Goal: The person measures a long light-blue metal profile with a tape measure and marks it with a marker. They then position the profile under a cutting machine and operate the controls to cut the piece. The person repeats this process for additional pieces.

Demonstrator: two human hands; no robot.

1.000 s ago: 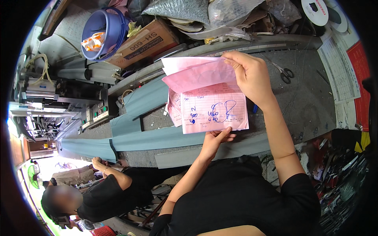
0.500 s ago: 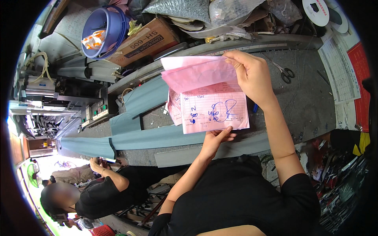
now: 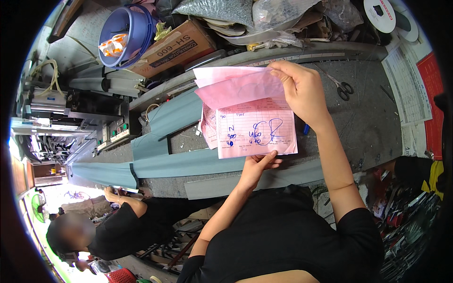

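Observation:
A pink form pad (image 3: 257, 129) with blue handwriting is held up above the grey workbench. Its upper pink sheets (image 3: 236, 88) are folded back, with my right hand (image 3: 302, 89) pinching them at their right corner. At the lower edge, my left hand (image 3: 257, 167) grips the pad between thumb and fingers, the thumb on the front. More pink paper peeks out behind the pad on its left. Behind the pad's right edge, a blue pen or marker (image 3: 306, 129) lies on the bench, partly hidden by my right wrist.
Black-handled scissors (image 3: 343, 89) lie on the bench (image 3: 349, 137) at right. Long grey-green fabric strips (image 3: 179, 165) stretch leftward toward a machine with buttons (image 3: 118, 134). A blue bucket (image 3: 123, 40) and cardboard box (image 3: 177, 49) stand at the back. Another person (image 3: 127, 231) works at lower left.
The pad has shifted very slightly upward; both my hands keep their hold. At lower left, the other person's head and arm have moved a little to the left.

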